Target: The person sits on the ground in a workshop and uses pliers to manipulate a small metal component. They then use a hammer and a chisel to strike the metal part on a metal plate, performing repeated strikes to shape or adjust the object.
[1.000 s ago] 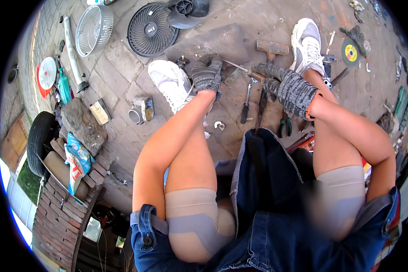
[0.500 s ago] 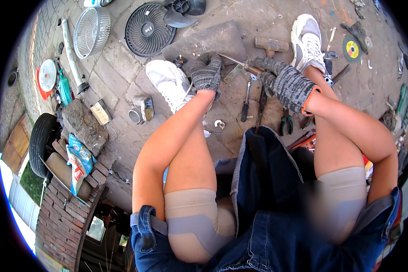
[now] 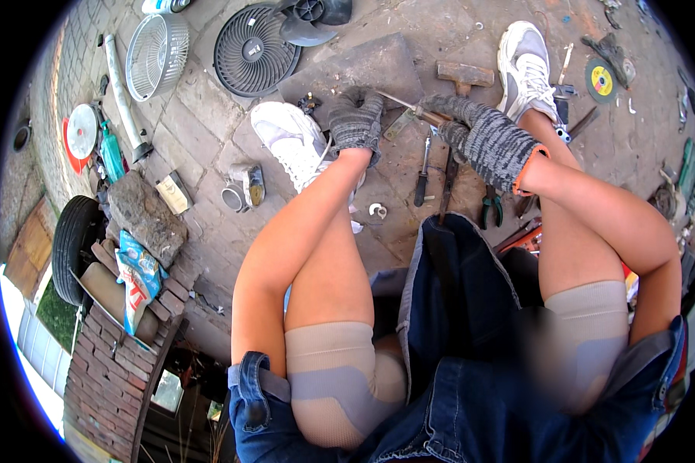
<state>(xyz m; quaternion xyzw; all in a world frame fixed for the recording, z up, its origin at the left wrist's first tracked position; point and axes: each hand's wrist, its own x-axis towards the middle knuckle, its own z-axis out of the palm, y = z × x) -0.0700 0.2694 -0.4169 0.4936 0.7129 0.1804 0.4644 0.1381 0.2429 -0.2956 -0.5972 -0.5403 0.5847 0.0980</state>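
A grey knitted glove covers my left hand [image 3: 355, 119], which is closed beside the left shoe, over the near edge of a flat stone slab [image 3: 355, 73]. What its fingers grip is hidden; a thin pale cord or rod [image 3: 324, 151] shows by the wrist. My right hand [image 3: 486, 143], in a matching glove with an orange cuff, is wrapped round a screwdriver [image 3: 432, 117] with a brownish handle. The thin metal shaft points left, its tip close to my left fingers. Small dark parts [image 3: 310, 103] lie on the slab by the left shoe.
Beyond the slab lie a black fan grille [image 3: 256, 50] and a hammer [image 3: 465, 75]. Another screwdriver [image 3: 423, 170] and pliers [image 3: 491, 207] rest nearer me. A metal cup-like part [image 3: 234, 197] is left of my shoe. At far right is a cutting disc [image 3: 601, 80].
The whole view has shifted a little, so everything sits slightly further right. Both hands keep nearly the same pose, the screwdriver still in the right one.
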